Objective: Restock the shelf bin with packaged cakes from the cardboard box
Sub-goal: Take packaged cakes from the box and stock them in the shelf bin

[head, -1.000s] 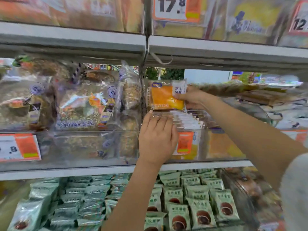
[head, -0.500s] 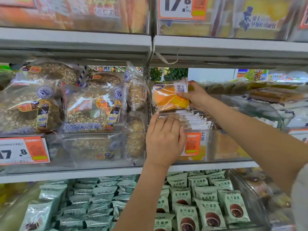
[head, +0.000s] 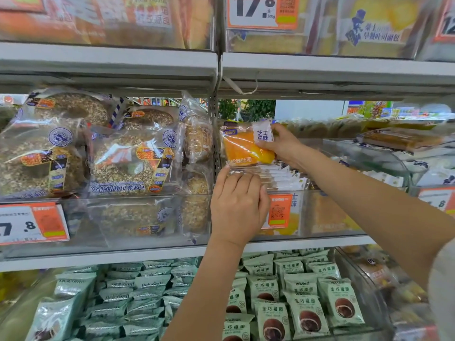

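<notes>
Head cam: right hand [head: 280, 146] pinches an orange packaged cake [head: 246, 146] by its right edge, thumb on the white label corner, fingers behind, holding it upright just above the row of cakes [head: 275, 177] already standing in the clear shelf bin [head: 330, 212]. Left hand [head: 238, 205] is at the bin's front-left, fingers curled over the front of the row and gripping the first packs, seemingly holding them back to keep a slot open. Cardboard box isn't in view.

Risks, as I'd judge them: grip on the new pack is only at one edge, so it could swivel or slip as it goes down. Row looks packed tight; if the left hand lets go early the packs spring fwd and close the gap, and forcing the cake in would squash it or crumple the wrapper. A pack could also tip over the bin's front wall, past the orange price tag [head: 279, 210].
</notes>
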Action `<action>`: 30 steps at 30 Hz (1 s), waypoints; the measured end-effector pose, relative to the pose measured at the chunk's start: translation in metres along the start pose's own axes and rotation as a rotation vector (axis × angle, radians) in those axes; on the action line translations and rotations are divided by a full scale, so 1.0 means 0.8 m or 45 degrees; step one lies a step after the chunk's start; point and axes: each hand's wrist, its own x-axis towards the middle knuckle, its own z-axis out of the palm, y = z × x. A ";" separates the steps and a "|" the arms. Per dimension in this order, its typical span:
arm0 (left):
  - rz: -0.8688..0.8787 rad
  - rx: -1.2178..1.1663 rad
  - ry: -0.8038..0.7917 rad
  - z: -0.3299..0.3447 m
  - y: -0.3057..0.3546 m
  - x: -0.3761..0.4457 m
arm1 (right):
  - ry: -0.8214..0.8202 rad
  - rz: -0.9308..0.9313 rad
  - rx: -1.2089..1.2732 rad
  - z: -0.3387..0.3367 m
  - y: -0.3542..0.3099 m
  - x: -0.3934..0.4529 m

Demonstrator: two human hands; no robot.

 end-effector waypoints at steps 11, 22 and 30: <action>0.017 0.008 -0.165 -0.006 -0.003 0.005 | 0.264 0.069 -0.217 -0.029 -0.029 -0.043; 0.161 -0.187 -0.187 -0.102 0.050 -0.110 | 0.513 -0.621 -0.285 -0.026 0.063 -0.340; 0.090 -0.352 -1.513 -0.229 0.124 -0.379 | -0.170 -0.032 -0.726 0.070 0.303 -0.555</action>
